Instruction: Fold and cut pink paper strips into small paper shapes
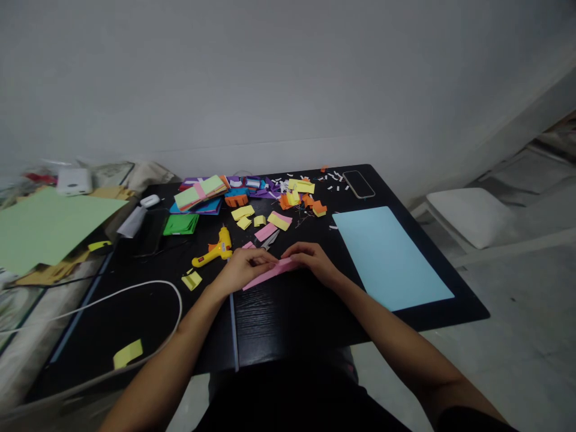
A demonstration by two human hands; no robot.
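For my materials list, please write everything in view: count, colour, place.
Table: one, black, centre
Strip: one, pink, centre
Glue gun: one, yellow, left of centre
Scissors: apparently one, grey, centre
Small pieces: several, yellow or pink, across table
Scraps: many, mixed colours, table's back
Paper stacks: several, multicoloured, table's back left
Folded paper: uncounted, green, left of glue gun
Blue sheet: one, light, table's right
Phone: one, dark, table's far right
Cable: one, white, near left
Green sheet: one, pale, far left
Other clutter: uncounted, mixed, far left
Seat: one, white, right
Wall: one, grey, behind
Left hand: one, on strip
Right hand: one, on strip
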